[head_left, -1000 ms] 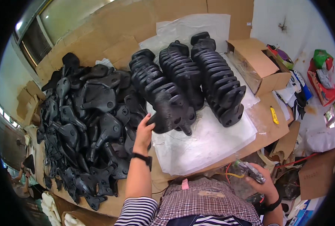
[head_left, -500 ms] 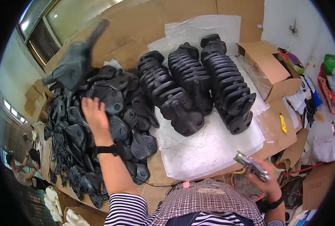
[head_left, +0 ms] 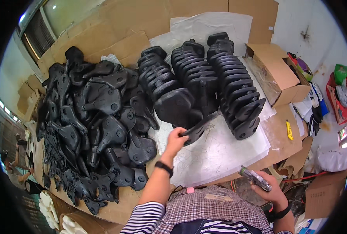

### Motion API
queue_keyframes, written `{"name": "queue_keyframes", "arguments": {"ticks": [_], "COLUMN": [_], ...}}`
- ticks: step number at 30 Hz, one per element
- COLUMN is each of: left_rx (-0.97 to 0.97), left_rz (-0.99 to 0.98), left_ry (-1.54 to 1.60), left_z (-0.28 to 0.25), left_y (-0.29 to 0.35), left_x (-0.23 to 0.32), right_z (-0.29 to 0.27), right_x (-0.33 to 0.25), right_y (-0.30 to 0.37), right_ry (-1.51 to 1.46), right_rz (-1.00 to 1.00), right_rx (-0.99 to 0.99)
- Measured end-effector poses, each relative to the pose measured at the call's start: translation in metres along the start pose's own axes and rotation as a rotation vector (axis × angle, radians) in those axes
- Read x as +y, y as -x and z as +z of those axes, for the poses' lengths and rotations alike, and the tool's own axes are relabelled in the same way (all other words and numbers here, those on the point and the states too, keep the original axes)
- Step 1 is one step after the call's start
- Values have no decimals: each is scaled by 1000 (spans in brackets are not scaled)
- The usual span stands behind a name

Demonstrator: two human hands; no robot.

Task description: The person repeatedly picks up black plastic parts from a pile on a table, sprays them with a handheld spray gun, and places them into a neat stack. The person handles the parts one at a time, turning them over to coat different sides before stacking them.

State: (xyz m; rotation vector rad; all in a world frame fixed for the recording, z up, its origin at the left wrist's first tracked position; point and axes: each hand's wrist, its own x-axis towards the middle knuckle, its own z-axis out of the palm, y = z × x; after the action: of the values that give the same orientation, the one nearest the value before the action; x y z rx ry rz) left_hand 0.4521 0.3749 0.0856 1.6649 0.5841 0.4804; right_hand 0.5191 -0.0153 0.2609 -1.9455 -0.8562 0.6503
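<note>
My left hand [head_left: 176,139] is closed on the edge of a black molded plastic part [head_left: 196,133], tilted up at the front end of the rows. Three rows of like parts stand stacked on edge: the left row [head_left: 173,103], the middle row [head_left: 202,84] and the right row [head_left: 237,85]. They rest on a white sheet [head_left: 212,163]. In my right hand [head_left: 270,186], near the table's front edge, is a silver cylindrical hand tool [head_left: 255,178], pointing up and left. A big loose heap of black parts [head_left: 107,132] covers the table's left side.
An open cardboard box [head_left: 276,74] stands at the back right. A yellow cutter knife [head_left: 289,130] lies on the cardboard-covered table's right side. Bags and cloths hang or lie farther right. Another person [head_left: 15,169] is at the far left, beyond the heap.
A black part that was in the air above the heap is no longer airborne. My left hand has moved right from the heap and gripped a part by the rows. My right hand keeps the tool.
</note>
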Motion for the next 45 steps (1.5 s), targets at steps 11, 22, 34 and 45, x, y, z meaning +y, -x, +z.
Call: {"name": "queue_keyframes", "arguments": {"ticks": [11,22,34,45], "left_rx": [85,628,399,567], "left_rz": [-407,167,-852,-953], "left_ry": [363,272,52,583], "left_z": [-160,-265,-109,-94], "left_y": [45,-14,-2,-19], "left_x": [19,69,-105,-135], "right_z": [0,12,25,20], "right_x": [-27,15,7,-6], "right_y": [-32,-28,-43,-49], "right_ry": [-76,-150,-91,-59], "right_rz": [-163,18,61,-48], "right_rx": [54,30,-69,-165]}}
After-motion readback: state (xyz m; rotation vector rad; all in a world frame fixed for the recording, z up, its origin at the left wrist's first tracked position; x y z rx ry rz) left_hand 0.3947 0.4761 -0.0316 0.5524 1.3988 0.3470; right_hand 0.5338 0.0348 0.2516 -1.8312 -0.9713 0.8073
